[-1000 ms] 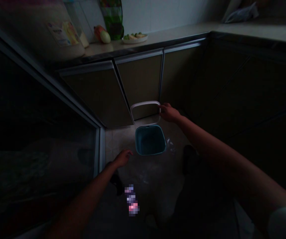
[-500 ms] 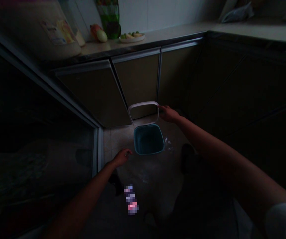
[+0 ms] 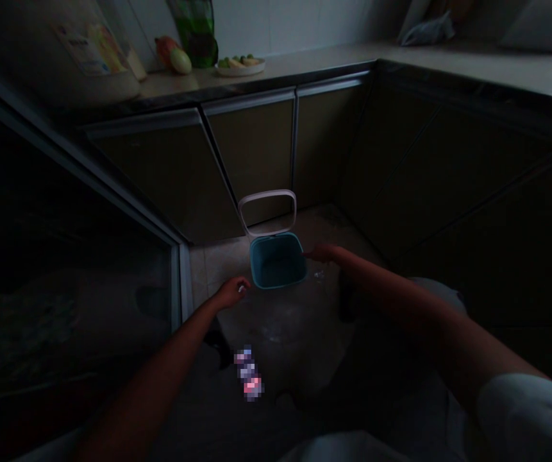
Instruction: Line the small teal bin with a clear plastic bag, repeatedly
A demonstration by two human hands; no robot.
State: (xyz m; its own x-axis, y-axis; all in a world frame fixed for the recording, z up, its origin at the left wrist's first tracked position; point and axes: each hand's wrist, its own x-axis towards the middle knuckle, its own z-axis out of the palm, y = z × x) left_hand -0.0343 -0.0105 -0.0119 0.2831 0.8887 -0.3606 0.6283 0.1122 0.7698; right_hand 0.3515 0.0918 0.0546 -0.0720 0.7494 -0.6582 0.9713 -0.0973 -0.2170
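Note:
A teal bin (image 3: 278,277) stands on the floor, its top uncovered and its inside dark. The pale rectangular ring (image 3: 268,194) at its back edge is tilted up in front of the cabinets. My right hand (image 3: 322,252) is beside the bin's right rim, fingers stretched towards it; whether they touch it is hard to see in the dim light. To the left of the bin, my left hand (image 3: 231,293) has its fingers curled round something small and whitish that I cannot make out.
Cabinets (image 3: 251,147) run behind and to the right, under a counter holding a plate of food (image 3: 240,68) and a large tub (image 3: 93,58). A glass door frame (image 3: 175,282) borders the left. Clear plastic scraps (image 3: 319,276) and a pixelated object (image 3: 248,373) lie below.
My right hand has come down from the raised ring to the bin's right rim. My left hand stays near the bin's left side. The view has shifted slightly.

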